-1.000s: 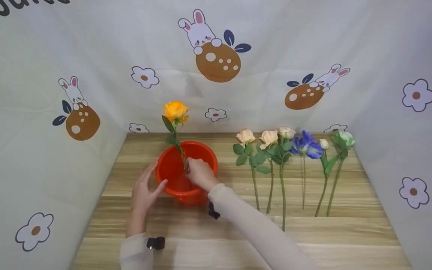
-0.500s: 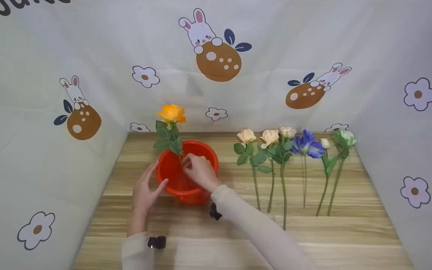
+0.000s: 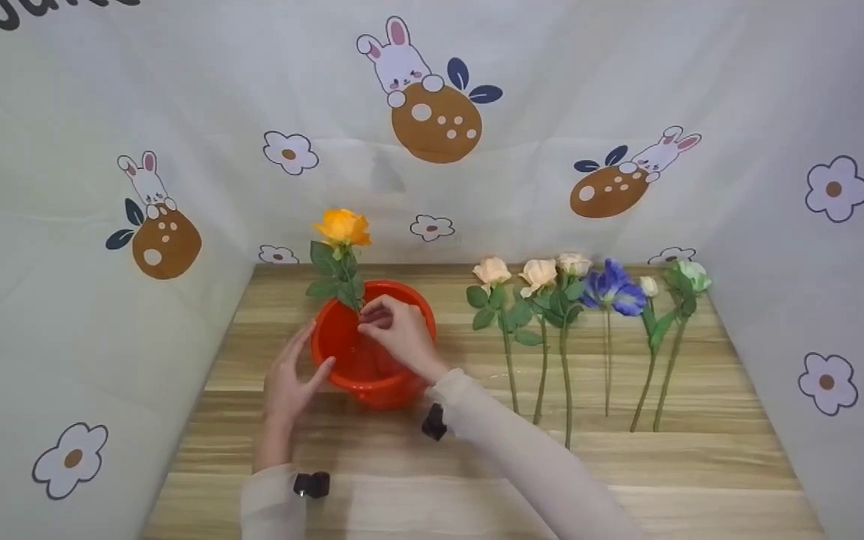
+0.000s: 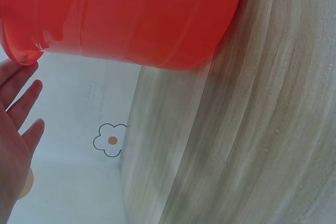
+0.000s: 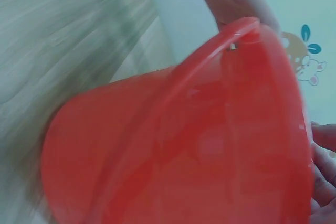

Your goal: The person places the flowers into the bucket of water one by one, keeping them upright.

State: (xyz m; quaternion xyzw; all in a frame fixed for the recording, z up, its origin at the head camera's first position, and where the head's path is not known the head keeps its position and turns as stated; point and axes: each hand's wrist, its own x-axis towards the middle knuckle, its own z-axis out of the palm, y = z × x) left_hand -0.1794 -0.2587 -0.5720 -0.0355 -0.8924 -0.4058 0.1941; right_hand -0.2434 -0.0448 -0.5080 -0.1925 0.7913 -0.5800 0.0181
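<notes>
A red bucket (image 3: 372,386) stands upright on the wooden table. A yellow rose (image 3: 343,227) with green leaves leans against its far-left rim, stem inside. My right hand (image 3: 404,337) is over the bucket's mouth, with thumb and fingertips slightly apart beside the stem; the lower stem is hard to make out. My left hand (image 3: 289,386) touches the bucket's left rim with fingers and thumb spread straight. In the left wrist view its straight fingers (image 4: 21,103) reach the rim. The right wrist view shows the bucket (image 5: 184,145) and its handle, with my right fingers partly behind the rim.
Several flowers lie in a row to the right: peach roses (image 3: 539,276), a blue-purple flower (image 3: 613,289), a white bud (image 3: 649,286) and a pale green flower (image 3: 693,276). A printed cloth (image 3: 537,97) walls the table's back and sides.
The yellow rose has turned and tipped left onto the rim, then stayed still. My right hand has moved up the stem and its fingertips have parted. My left hand has stayed put.
</notes>
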